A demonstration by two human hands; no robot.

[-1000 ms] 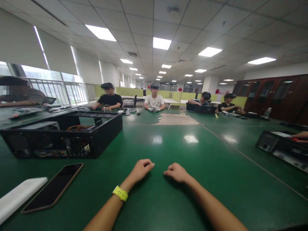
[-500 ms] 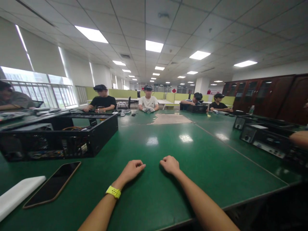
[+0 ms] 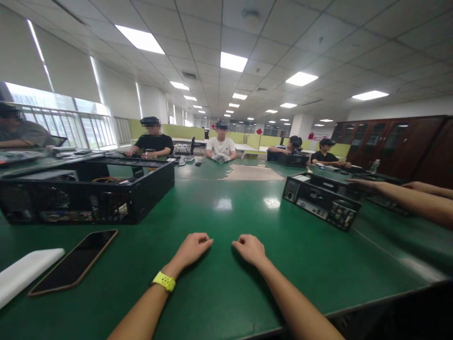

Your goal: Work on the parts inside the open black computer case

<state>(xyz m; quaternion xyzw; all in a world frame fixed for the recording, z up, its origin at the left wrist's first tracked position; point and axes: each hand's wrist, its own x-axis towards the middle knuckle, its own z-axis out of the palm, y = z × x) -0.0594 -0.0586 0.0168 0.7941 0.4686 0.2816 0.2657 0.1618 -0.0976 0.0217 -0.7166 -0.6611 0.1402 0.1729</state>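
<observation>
On the green tabletop [image 3: 219,302], my left hand [image 3: 193,249] rests with its fingers curled in, and nothing shows in it. A yellow-green wristband [image 3: 164,281] circles that wrist. A short gap away, my right hand [image 3: 250,249] lies with its fingers folded, likewise without anything visible in it. The hands do not touch each other. To the left of my left hand lie a dark-screened phone [image 3: 76,262] and a flat white object [image 3: 30,274], partly out of frame. Beyond my right hand stands a black computer case [image 3: 320,200] with its ports facing me.
A larger opened computer case [image 3: 152,193] sits at the left, showing wires inside. From the right, a co-worker's arm [image 3: 406,198] reaches toward the smaller case. Several people sit along the far side, near a worn bare patch [image 3: 253,173] of the tabletop.
The smaller computer case has moved left across the table, away from the other equipment at the right, with the co-worker's arm now behind it. My hands have hardly moved.
</observation>
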